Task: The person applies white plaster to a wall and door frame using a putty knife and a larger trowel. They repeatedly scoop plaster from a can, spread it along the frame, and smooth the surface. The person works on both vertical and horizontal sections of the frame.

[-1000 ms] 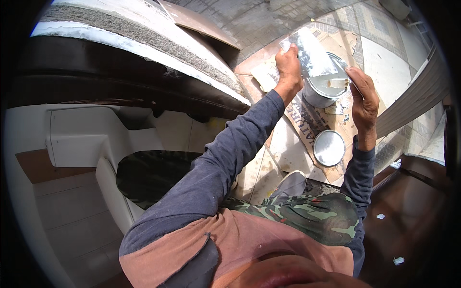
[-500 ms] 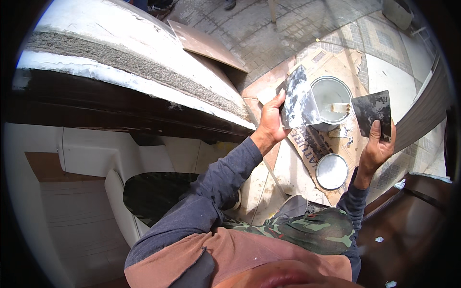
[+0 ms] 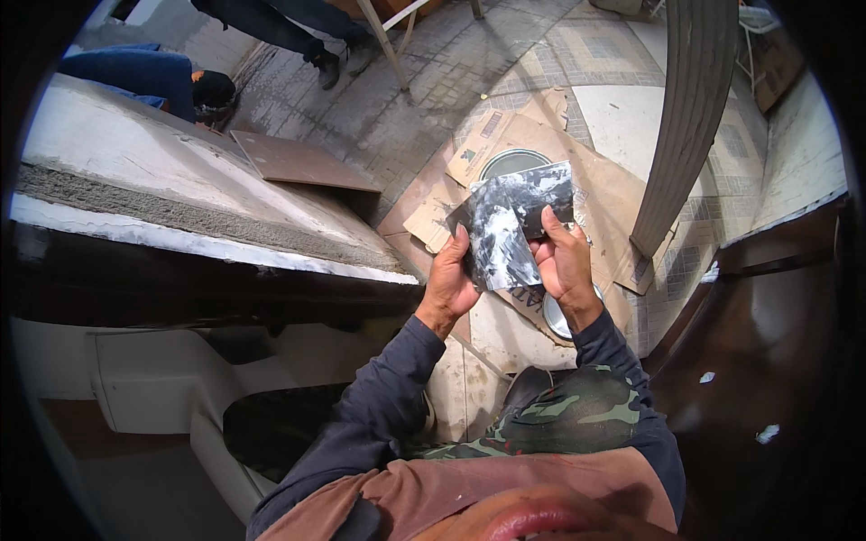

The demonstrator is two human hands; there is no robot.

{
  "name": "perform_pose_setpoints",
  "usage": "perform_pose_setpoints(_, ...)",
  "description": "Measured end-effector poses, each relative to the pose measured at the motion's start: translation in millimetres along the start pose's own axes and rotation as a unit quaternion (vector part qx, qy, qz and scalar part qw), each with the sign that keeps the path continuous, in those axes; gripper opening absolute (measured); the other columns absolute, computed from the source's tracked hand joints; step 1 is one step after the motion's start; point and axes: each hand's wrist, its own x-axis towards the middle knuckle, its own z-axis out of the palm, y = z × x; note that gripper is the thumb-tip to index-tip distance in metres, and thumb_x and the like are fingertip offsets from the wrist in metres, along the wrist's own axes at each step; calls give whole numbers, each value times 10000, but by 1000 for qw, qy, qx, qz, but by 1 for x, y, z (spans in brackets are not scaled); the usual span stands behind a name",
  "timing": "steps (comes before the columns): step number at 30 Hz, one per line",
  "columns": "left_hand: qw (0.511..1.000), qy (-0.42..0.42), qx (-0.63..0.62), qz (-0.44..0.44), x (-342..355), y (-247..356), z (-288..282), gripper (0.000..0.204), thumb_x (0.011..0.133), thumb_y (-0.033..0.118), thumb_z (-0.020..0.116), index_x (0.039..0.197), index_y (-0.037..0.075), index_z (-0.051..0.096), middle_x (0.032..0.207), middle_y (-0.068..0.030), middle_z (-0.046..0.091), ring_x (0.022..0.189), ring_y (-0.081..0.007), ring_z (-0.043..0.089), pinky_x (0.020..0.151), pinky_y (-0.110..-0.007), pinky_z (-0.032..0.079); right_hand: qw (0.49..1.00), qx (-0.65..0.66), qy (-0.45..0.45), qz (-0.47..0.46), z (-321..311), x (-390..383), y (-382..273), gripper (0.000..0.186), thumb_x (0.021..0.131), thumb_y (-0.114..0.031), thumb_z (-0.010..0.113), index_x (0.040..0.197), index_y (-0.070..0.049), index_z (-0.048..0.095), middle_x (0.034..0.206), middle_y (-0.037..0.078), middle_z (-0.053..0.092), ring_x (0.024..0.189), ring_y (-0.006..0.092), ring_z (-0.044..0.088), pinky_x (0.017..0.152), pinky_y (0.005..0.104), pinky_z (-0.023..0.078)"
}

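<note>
Two hands: both up at chest height, over the floor cardboard.
L hand: fingers curled, pinching the dark blade's left edge.
R hand: thumb and fingers pinched on the second blade, which is smeared w/ white filler.
Blades: overlapped, touching, held above the pail.
Step (est.): scraping filler from one blade to the other.
Next (est.): needs flat, even wipe; keep filler off the cardboard.
Lid: on the floor below R wrist.
</note>
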Motion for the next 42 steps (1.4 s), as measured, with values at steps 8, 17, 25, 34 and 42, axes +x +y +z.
perform_pose_setpoints(8,996,-3,82,47,-1,41,14,416,1058,318,499,1333,8,540,1298,-124,634,1174,-261,631,1034,-463,498,985,-26,-158,59,27,10,-7,561,965,-498,626,1313,-65,543,1169,70,654,951,199,669,792,348,563)
perform_pose_setpoints(17,981,-16,-14,194,-25,108,1,430,1052,303,512,1365,9,521,1340,-137,615,1238,-298,587,1102,-517,428,368,-884,35,-287,-33,80,-16,214,845,-212,712,986,-51,698,999,175,629,970,325,606,832,466,487)
perform_pose_setpoints(25,983,15,-33,178,-26,82,3,350,1055,296,518,1247,17,605,1186,-111,686,1064,-236,673,966,-423,549,521,-822,2,-229,-2,100,-5,147,834,-132,716,894,-16,649,861,216,687,855,406,674,761,501,519)
perform_pose_setpoints(34,986,-28,-59,153,-18,79,-1,365,1054,279,509,1299,17,575,1237,-135,671,1103,-266,672,997,-460,538,355,-886,-18,-298,-15,126,0,201,785,-195,780,943,-81,730,941,130,634,916,325,617,753,445,518)
perform_pose_setpoints(42,986,-71,-112,106,-14,83,-14,382,1044,287,521,1327,36,578,1330,-118,634,1237,-284,592,1097,-513,431,563,-802,197,-33,-112,33,-62,236,896,-174,596,1048,-73,745,1118,226,700,1028,377,686,882,471,530)
